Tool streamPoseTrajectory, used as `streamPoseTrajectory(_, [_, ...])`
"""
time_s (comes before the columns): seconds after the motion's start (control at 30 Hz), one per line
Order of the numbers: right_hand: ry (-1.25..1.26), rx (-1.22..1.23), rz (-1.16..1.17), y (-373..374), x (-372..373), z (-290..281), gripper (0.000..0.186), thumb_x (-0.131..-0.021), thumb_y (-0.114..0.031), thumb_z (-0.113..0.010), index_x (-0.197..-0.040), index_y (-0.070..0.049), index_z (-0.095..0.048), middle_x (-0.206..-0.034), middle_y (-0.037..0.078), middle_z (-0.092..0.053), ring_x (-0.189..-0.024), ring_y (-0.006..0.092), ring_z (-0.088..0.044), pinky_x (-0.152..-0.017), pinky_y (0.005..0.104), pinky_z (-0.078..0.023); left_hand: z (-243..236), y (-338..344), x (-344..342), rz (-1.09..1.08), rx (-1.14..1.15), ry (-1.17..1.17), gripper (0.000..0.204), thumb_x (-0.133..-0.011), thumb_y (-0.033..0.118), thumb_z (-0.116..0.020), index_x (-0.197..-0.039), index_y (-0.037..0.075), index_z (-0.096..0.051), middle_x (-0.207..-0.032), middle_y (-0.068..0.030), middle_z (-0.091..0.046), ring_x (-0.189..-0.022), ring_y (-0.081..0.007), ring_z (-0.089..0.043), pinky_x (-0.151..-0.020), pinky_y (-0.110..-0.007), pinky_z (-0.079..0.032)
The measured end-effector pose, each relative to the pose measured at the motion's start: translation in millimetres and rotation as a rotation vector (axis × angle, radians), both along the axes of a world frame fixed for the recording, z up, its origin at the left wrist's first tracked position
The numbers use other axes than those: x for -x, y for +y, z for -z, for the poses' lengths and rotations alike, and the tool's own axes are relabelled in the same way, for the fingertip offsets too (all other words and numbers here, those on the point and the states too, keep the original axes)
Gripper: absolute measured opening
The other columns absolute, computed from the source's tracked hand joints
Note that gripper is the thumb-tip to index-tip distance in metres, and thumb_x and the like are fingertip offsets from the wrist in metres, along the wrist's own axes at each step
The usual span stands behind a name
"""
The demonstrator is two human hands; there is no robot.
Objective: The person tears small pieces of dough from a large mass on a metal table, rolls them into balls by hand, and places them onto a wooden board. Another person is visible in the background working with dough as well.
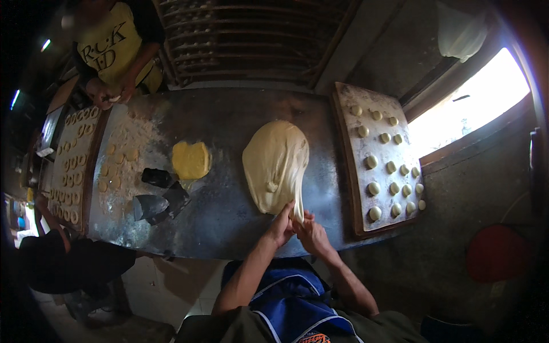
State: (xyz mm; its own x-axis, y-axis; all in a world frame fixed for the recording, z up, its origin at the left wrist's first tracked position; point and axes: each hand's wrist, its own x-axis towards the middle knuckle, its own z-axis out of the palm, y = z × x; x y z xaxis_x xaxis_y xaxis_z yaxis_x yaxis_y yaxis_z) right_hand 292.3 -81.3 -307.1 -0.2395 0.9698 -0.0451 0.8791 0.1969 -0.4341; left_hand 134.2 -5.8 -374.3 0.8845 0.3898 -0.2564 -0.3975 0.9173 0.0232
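A large, smooth mass of pale dough point(275, 157) lies on the dark metal table point(223, 228), its near end drawn out into a narrow strip toward me. My left hand point(281, 224) is closed on the dough at the left of that strip. Close beside it, my right hand point(311, 231) grips the strip's end, fingers curled round it. Folds run lengthwise along the dough's right side. The fingertips of both hands are partly hidden by the dough and by each other.
Right of the dough, a floured board point(360, 171) bears rows of dough balls. To the left lie a yellow block point(191, 160) and dark scraps of sheet point(166, 200). Beyond, a tray point(86, 171) holds ring-shaped pieces. A person point(120, 51) works at the far left corner; another stands near left.
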Motion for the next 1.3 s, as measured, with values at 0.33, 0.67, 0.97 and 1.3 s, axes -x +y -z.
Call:
streamPoseTrajectory(0.33, [0.837, 0.49, -0.488, -38, 1, -145, 0.025, -0.093, -0.019, -0.066, -0.107, 0.001, -0.065, -0.096, 0.015, -0.069, -0.096, 0.0274, -0.069, -0.084, 0.0386, -0.052, -43, -14, -30, -0.125, 0.088, 0.454, 0.025, -0.101, 0.035, -0.048, -0.09, 0.013, -0.052, -0.062, 0.0071, -0.035, -0.044, -0.0063, -0.031, -0.041, -0.022, -0.028])
streamPoseTrajectory(0.67, [0.585, -0.03, -0.317, 96, 75, 33, 0.028, -0.096, -0.03, -0.067, -0.092, -0.002, -0.069, -0.077, 0.008, -0.065, -0.075, 0.0215, -0.066, -0.067, 0.0375, -0.05, -65, -83, 19, 0.211, -1.57, 1.6, 0.029, -0.099, 0.026, -0.056, -0.083, 0.003, -0.064, -0.083, -0.0305, -0.067, -0.075, -0.0439, -0.068, -0.066, -0.055, -0.054])
streamPoseTrajectory(0.97, [0.565, -0.061, -0.067, -3, 1, 4, 0.022, -0.093, -0.014, -0.064, -0.112, -0.003, -0.064, -0.105, 0.015, -0.063, -0.099, 0.0333, -0.064, -0.083, 0.0431, -0.051, -141, -74, 71, -0.25, -1.802, 1.318, 0.016, -0.095, 0.02, -0.05, -0.096, 0.01, -0.063, -0.097, -0.009, -0.062, -0.092, -0.0279, -0.057, -0.094, -0.046, -0.035])
streamPoseTrajectory(1.3, [-0.105, -0.276, 0.379, 29, -16, 32, 0.053, -0.086, -0.03, -0.068, -0.129, -0.006, -0.05, -0.133, 0.021, -0.048, -0.126, 0.0381, -0.043, -0.106, 0.0536, -0.032, -24, 23, 69, -0.547, -1.564, 2.019, 0.028, -0.093, 0.013, -0.066, -0.108, 0.002, -0.046, -0.099, -0.0181, -0.053, -0.091, -0.036, -0.053, -0.086, -0.048, -0.042])
